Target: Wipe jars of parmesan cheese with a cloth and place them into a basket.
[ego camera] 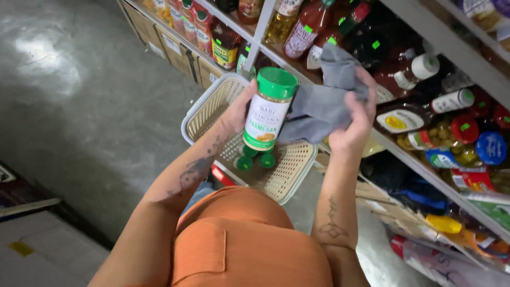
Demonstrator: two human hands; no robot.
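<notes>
Grey concrete floor (79, 106) took up the whole left of the aisle, worn and shiny in patches. Along the right ran the shelves (425, 170), white-edged and crowded with sauce bottles (303, 26), jars and pouches, with cardboard cartons (175, 48) lined up beneath the far end. The person stood close to it in an orange top (239, 244), both forearms tattooed.

Below the hands, just beside the shelf edge, was a cream plastic basket (204, 114) with a woven-looking wall. Inside it lay a few small containers with green caps (255, 159), close together near the middle.

The grey cloth (324, 101) came next in size. The right hand (356, 125) had its grip closed around the cloth, bunching it so that one end stuck up above the fingers and the rest draped leftward to touch the side of the shaker.

The left hand (239, 109) held the cheese shaker (268, 109), a tall clear container of pale powder with a green lid and a white and green label. It stood nearly upright, tilted a little, above the basket. The grip was wrapped around its left side and back, fingers mostly hidden behind it, the thumb side pressed to the body below the lid. So the shaker sat between the two hands, held by the left and brushed by the cloth from the right.
</notes>
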